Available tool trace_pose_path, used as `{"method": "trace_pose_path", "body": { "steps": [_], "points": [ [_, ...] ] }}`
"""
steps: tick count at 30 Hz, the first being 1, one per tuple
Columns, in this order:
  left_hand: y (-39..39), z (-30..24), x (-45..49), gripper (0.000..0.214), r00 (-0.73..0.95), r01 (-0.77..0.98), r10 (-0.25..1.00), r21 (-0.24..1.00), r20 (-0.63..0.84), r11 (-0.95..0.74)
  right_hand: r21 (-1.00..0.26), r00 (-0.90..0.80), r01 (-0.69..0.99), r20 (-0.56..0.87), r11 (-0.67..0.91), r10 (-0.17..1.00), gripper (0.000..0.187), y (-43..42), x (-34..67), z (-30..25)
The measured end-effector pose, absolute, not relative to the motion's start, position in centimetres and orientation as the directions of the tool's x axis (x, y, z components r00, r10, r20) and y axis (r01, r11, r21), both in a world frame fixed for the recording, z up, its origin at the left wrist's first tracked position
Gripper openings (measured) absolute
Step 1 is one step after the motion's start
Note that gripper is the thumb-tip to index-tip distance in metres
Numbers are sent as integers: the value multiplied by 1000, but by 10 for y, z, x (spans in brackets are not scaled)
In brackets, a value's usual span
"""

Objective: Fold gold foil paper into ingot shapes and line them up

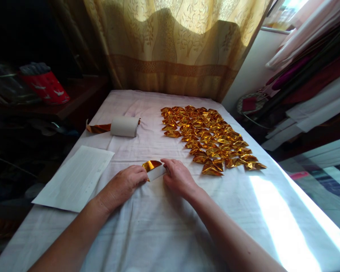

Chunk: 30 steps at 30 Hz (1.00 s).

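Observation:
A sheet of gold foil paper (155, 172), partly folded, lies between my hands near the middle of the table. Its white back shows in front, and a curved gold part rises behind. My left hand (133, 176) pinches its left end with fingers closed. At the right end, my right hand (177, 175) grips the same sheet, the thumb hidden in part. Rows of folded gold paper ingots (209, 139) stand to the right and beyond. A curled stack of foil sheets (124, 126), white outside with gold edges, lies farther back on the left.
A printed paper sheet (76, 177) lies on the left of the white-covered table (147, 234). On a dark side cabinet stands a red container (49, 88) beside a glass jug (10, 87). A gold curtain (170, 49) hangs behind; clothes (314, 83) hang at right.

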<state>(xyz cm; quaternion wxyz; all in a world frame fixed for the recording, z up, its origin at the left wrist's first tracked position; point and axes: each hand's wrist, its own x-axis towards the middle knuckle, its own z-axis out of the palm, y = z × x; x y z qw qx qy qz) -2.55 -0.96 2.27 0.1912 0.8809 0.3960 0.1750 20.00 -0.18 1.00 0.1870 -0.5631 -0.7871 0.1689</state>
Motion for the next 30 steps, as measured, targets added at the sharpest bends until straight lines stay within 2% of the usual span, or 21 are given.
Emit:
{"method": "trace_pose_path", "body": {
  "steps": [4,7,11,16,21,25,30],
  "points": [
    [-10,19,-28,21,628,618,756,472,185,-629,-556,-293,786,46,269,955,61,-3,195,8],
    [-12,18,-26,16,620,636,756,431,209,-640,-572,-293,750,161,330,943,54,-5,195,1],
    [-12,17,-23,15,634,637,740,390,224,-664,-420,-357,774,328,474,874,39,-5,201,-4],
    [-9,14,-23,17,655,605,692,339,303,-721,-197,-526,731,447,654,723,26,-7,212,1],
    [-11,13,-21,20,665,590,667,313,334,-745,-92,-711,581,427,808,559,19,-14,223,4],
    [-15,13,-17,22,668,602,669,291,326,-744,-131,-744,542,384,830,546,23,-15,226,4],
    [-17,18,-15,18,673,623,691,301,264,-722,-247,-690,569,375,784,619,17,-20,222,4]
  ]
}}
